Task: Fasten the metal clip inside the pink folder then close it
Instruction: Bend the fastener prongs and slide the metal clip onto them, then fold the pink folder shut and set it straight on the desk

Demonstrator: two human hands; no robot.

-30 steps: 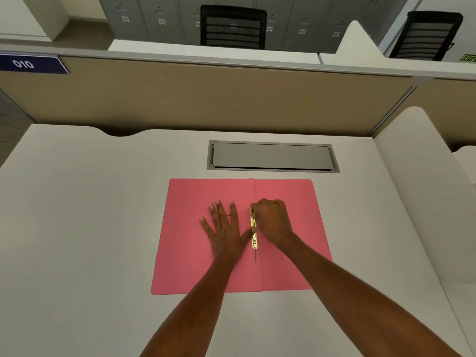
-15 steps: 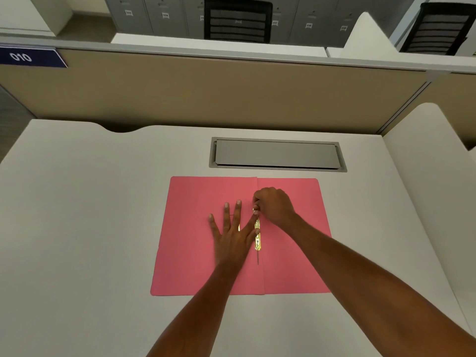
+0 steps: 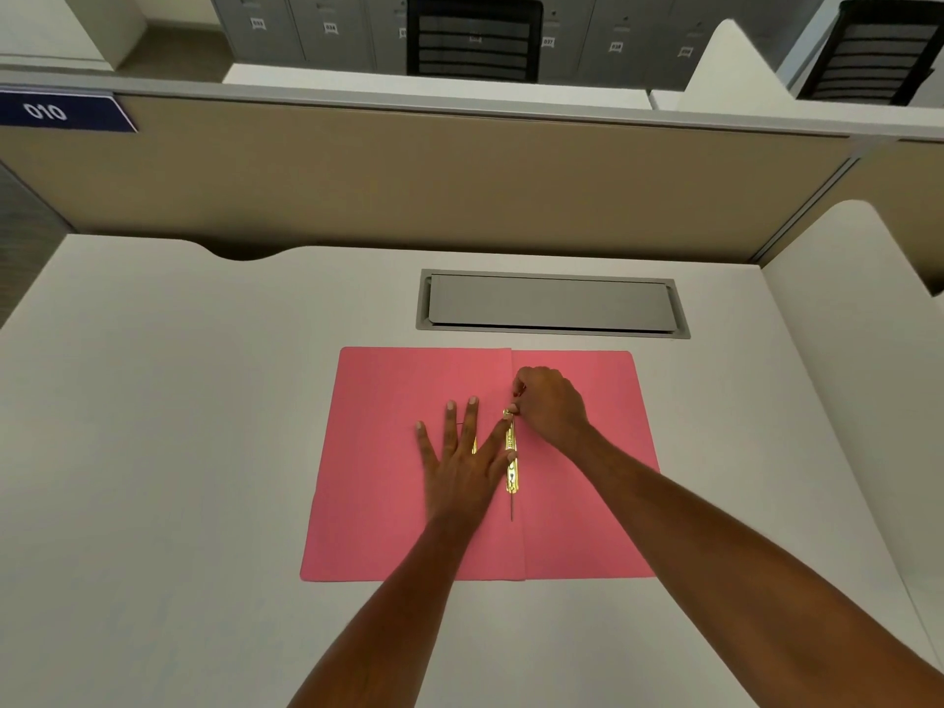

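A pink folder (image 3: 383, 482) lies open and flat on the white desk, its fold running down the middle. Along the fold sits a gold metal clip (image 3: 512, 475), a narrow strip with a thin prong sticking out at its near end. My left hand (image 3: 462, 465) rests flat on the left page with fingers spread, its index finger and thumb touching the clip. My right hand (image 3: 549, 403) is curled over the far end of the clip, fingertips pinching it there. That far end is hidden under my fingers.
A grey cable hatch (image 3: 551, 304) is set into the desk just beyond the folder. A beige partition (image 3: 459, 181) closes off the back, and a white divider (image 3: 858, 309) rises on the right. Bare desk (image 3: 153, 452) surrounds the folder.
My right hand has slid along the clip away from me to its far end. My left hand has shifted right so its index finger lies against the clip.
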